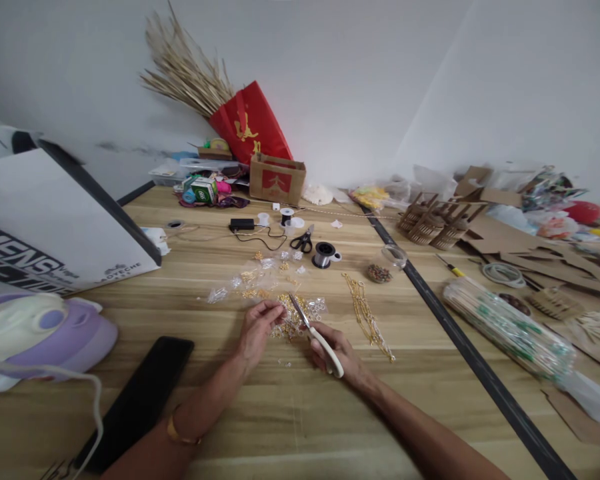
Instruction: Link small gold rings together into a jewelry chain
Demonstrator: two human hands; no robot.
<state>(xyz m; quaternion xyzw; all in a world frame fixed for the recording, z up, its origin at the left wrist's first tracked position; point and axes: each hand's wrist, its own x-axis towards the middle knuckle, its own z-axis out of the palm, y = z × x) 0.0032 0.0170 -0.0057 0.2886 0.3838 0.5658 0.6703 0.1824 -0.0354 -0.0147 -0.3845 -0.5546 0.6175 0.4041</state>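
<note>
My right hand point(333, 350) is wrapped round a white-handled tool point(329, 351) with long, narrow metal jaws. Its tip points away from me, over a pile of small gold and silver findings point(293, 320). Whether the jaws are apart I cannot tell. My left hand point(260, 327) is at the pile's left side, thumb and forefinger pinched together; anything between them is too small to make out. Small plastic bags of metal pieces point(250, 280) lie just beyond. Right of the pile lie gold chains point(363, 307). A few tiny clear pieces point(284, 363) sit nearer to me.
Black scissors point(303, 240) and a wire spool point(324, 255) lie beyond the bags. A clear jar of beads point(380, 270) stands right of them. At left are a black phone-like slab point(145, 393), a purple-and-white device point(50, 333) and a white box point(65, 220). Packaged sticks point(505, 327) lie right.
</note>
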